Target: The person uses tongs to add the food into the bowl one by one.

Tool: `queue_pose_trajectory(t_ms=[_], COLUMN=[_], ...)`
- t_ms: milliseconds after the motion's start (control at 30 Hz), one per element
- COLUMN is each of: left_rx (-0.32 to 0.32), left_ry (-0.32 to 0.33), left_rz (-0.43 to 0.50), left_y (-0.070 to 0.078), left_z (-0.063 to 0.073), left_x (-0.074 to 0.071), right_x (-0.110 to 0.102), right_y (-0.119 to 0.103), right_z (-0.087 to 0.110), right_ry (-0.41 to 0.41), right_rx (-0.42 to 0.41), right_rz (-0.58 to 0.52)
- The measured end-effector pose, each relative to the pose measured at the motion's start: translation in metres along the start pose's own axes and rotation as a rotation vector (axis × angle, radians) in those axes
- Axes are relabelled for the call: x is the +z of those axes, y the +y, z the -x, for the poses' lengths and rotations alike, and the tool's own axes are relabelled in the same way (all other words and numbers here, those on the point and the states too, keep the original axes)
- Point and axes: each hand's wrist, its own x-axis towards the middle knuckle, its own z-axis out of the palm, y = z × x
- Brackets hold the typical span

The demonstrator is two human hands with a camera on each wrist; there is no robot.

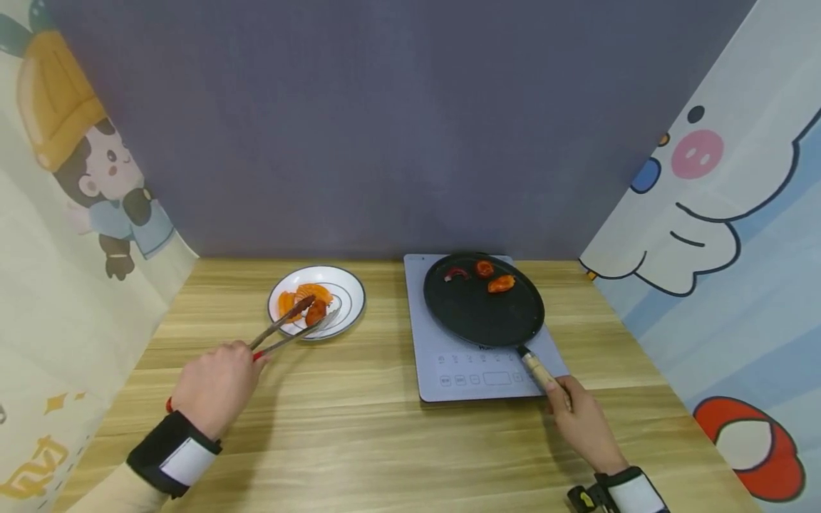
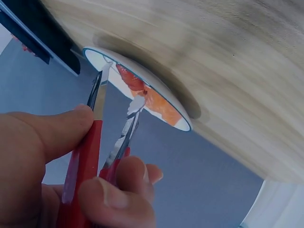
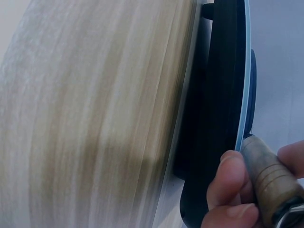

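Note:
My left hand [image 1: 218, 388] grips metal tongs [image 1: 282, 343] with red handles [image 2: 88, 159]. The tong tips reach over a white plate [image 1: 351, 303] with a dark rim line. They stand apart around a reddish-brown piece of food [image 1: 316, 312]; whether both touch it, I cannot tell. Orange slices [image 1: 314, 291] lie beside it on the plate. My right hand [image 1: 584, 420] holds the wooden handle [image 1: 537, 369] of a flat black pan [image 1: 484, 313]. Near the pan's far edge lie two orange-red pieces [image 1: 502, 283] and a thin dark red curved strip [image 1: 456, 273].
Under the pan is a pale induction cooktop [image 1: 430, 363] with touch controls along its front. Plate and cooktop stand on a wood-grain table [image 1: 359, 442]. A dark grey panel [image 1: 385, 142] rises behind, and cartoon-printed curtains [image 1: 680, 235] hang at both sides.

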Motion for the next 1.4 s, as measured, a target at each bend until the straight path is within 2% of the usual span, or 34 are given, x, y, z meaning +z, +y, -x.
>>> queue_pose_trajectory(t_ms=[167,400,633,967,1400], left_rx=[0.0,0.031,0.018,0.002,0.005], left_ry=[-0.015,-0.01,-0.053,-0.115,-0.102], left_rz=[0.015,0.035,0.059,0.087,0.099], left_y=[-0.0003,-0.0005,-0.0001,-0.0022,-0.0041], left_z=[0.0006,-0.0002,-0.0023,0.0022,0.0012], left_x=[-0.0002,0.001,0.0009,-0.0058,-0.0027], right_x=[0.0002,0.0007,0.0001,0.0002,0.0], right_y=[0.0014,0.0011,-0.0006,0.0,-0.0007], right_z=[0.0003,0.0007,0.0011,0.0015,0.0012], right_ry=[0.045,0.025,0.018,0.009,0.015], right_rx=[-0.044,-0.018,-0.008,0.014,0.004], right_rz=[0.031,0.032,0.03,0.028,0.033])
